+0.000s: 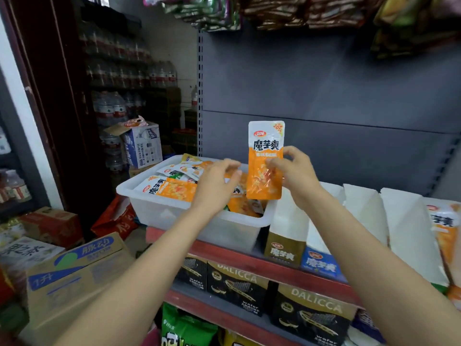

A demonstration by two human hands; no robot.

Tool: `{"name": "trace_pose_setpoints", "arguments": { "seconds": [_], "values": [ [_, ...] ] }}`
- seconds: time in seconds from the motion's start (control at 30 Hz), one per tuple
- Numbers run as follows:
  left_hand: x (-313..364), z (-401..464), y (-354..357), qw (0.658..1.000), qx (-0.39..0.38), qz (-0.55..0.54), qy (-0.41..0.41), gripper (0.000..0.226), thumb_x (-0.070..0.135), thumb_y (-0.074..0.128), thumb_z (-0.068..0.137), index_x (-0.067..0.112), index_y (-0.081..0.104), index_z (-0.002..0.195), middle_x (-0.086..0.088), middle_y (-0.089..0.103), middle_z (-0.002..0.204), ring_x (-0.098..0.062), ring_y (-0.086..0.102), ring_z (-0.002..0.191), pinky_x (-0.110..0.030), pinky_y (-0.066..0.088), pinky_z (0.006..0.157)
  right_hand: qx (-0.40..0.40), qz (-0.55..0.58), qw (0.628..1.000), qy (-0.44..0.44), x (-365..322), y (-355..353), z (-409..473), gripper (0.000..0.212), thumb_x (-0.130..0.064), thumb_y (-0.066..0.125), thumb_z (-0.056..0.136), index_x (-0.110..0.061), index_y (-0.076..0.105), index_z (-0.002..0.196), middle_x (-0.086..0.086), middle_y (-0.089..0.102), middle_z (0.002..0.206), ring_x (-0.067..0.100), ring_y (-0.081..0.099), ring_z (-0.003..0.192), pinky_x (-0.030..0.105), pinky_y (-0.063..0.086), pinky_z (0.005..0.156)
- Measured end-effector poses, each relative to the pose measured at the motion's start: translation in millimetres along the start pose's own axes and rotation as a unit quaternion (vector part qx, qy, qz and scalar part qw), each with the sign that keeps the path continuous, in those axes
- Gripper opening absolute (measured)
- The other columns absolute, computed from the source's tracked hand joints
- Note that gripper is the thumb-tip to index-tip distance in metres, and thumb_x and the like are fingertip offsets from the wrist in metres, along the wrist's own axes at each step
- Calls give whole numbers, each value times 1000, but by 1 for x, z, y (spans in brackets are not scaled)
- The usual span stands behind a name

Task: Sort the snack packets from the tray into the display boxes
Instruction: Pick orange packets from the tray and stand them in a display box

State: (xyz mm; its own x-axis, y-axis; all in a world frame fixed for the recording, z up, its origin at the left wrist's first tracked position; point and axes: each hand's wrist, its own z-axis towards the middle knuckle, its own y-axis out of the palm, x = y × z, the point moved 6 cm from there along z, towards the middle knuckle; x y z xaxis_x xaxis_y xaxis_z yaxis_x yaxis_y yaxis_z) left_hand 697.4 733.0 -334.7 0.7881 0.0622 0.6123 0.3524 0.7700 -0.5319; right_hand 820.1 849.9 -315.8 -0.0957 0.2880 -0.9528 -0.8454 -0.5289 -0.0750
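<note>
orange packet (266,159) held upright, long axis vertical, white top up, above tray (149,208) edge beside display boxes (287,221) | right hand (294,171) pinched on its right side; left hand (217,183) blurred, fingers loosely spread over tray packets, contact not discernible | "20%" read on packet; "DALICCA wafer" on black cartons (237,283) below

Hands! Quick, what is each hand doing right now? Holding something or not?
Left hand: open, fingers loosely bent over the white tray, holding nothing.
Right hand: pinching an orange snack packet, held upright above the tray.
</note>
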Motion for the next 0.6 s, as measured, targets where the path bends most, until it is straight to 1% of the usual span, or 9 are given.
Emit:
{"name": "trace_pose_setpoints", "arguments": {
  "seconds": [0.07,0.1,0.17,0.2,0.27,0.37,0.5,0.53,0.6],
  "values": [
    [36,-2,23,994,-50,-98,15,23,21,54,94,15,60,115,5,65,104,-2,59,90,-7,41,72,1,16,1000,-3,-3,-27,-7,17,-1,61,83,-12,56,96,2,66,91,20,64,81,38,54,72],
    [53,-3,35,987,-70,-142,14,22,18,56,93,14,59,114,7,64,97,2,59,80,-5,43,67,5,22,1000,-6,-4,-43,-11,20,1,61,83,-11,55,99,4,67,94,21,65,83,40,54,74],
    [81,-5,60,976,-90,-200,16,22,10,60,89,15,57,110,10,62,86,4,60,65,-9,47,62,14,14,1000,-24,-7,-78,-19,31,5,62,83,-12,52,107,4,68,99,20,66,87,37,55,73],
    [94,-6,74,972,-98,-211,20,23,7,62,87,17,56,107,10,63,84,4,61,64,-11,49,62,24,-2,999,-38,-8,-98,-23,40,7,63,81,-15,48,111,4,67,103,18,66,89,35,56,71],
    [120,-9,102,967,-122,-220,31,28,6,65,85,22,54,105,4,65,86,-4,63,71,-21,53,67,53,-36,996,-65,-11,-141,-32,60,10,66,77,-22,41,120,4,66,108,16,66,91,31,57,66],
    [162,-13,147,960,-163,-222,45,30,12,67,84,21,55,110,0,66,96,-16,65,83,-31,55,74,91,-78,989,-91,-15,-203,-45,88,11,67,75,-34,26,138,4,67,98,14,68,81,28,56,60],
    [208,-12,201,962,-192,-178,81,37,18,66,85,17,52,120,2,62,107,-11,58,87,-17,47,70,147,-116,973,-132,-24,-274,-58,79,15,64,75,-33,35,130,10,64,104,20,65,78,33,55,58],
    [214,-11,213,964,-198,-152,90,40,20,65,86,16,51,123,0,60,112,-11,56,91,-16,44,72,158,-118,971,-135,-24,-290,-60,76,14,63,75,-35,37,127,11,63,108,21,65,81,33,55,58],
    [222,-5,236,967,-212,-87,109,45,23,64,87,14,48,128,-3,55,124,-14,53,107,-19,39,84,178,-134,966,-128,-22,-317,-61,72,12,62,78,-38,37,123,9,60,113,23,66,89,36,57,64]
  ]
}}
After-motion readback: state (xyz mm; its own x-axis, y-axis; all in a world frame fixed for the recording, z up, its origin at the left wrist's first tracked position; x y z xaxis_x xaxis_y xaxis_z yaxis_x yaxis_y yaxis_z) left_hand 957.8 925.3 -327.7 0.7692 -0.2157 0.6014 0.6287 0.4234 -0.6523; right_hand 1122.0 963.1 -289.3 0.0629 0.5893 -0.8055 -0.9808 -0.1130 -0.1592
